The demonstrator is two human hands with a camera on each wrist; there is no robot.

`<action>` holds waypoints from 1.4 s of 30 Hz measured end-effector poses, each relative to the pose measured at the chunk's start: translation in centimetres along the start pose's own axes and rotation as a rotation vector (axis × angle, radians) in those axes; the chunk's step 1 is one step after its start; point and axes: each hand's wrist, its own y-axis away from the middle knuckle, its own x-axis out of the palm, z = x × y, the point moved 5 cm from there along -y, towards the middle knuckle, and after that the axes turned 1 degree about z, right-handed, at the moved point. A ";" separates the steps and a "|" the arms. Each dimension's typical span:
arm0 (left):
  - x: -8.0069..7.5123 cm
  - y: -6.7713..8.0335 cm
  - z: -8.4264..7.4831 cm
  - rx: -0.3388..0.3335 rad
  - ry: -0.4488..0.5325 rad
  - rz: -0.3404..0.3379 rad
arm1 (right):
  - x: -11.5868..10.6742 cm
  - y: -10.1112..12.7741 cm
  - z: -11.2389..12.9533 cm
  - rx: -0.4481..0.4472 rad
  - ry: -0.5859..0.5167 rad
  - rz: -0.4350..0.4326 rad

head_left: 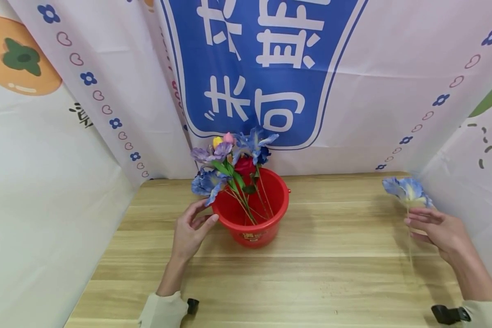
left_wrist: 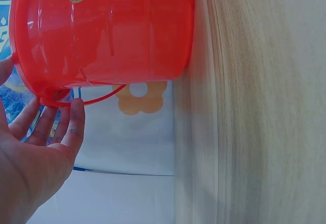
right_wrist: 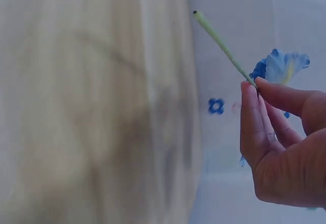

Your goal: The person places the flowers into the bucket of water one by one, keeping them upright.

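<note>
A red bucket [head_left: 266, 230] stands upright near the back of the table, several artificial flowers leaning inside it. Among them are a red rose [head_left: 244, 166], blue irises [head_left: 208, 183] and a purple flower [head_left: 211, 154]. My left hand [head_left: 190, 232] rests against the bucket's left side, fingers spread at the rim; in the left wrist view they touch near the handle [left_wrist: 104, 96]. Far to the right, my right hand [head_left: 447, 234] pinches a pale blue artificial iris [head_left: 407, 189] by its stem, bloom up. The right wrist view shows the green stem [right_wrist: 221, 45] between thumb and fingertips.
The wooden table [head_left: 332, 269] runs up to a white printed cloth backdrop [head_left: 393, 91] with a blue sign. Cloth walls also close in the left and right sides. Small specks lie near the front of the table.
</note>
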 end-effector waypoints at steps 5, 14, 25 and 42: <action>0.1 -0.1 -0.2 0.011 0.023 -0.003 | 2.5 -0.4 2.5 -0.058 -0.005 -0.005; 0.1 0.0 -0.1 0.001 0.017 -0.001 | 8.7 -0.6 7.7 -0.193 -0.100 0.022; 0.1 0.0 -0.3 -0.001 0.009 -0.004 | 16.0 -0.1 13.1 -0.316 -0.111 0.052; 0.1 0.0 -0.1 -0.004 0.017 -0.013 | 22.4 -0.7 16.2 -0.371 0.010 0.095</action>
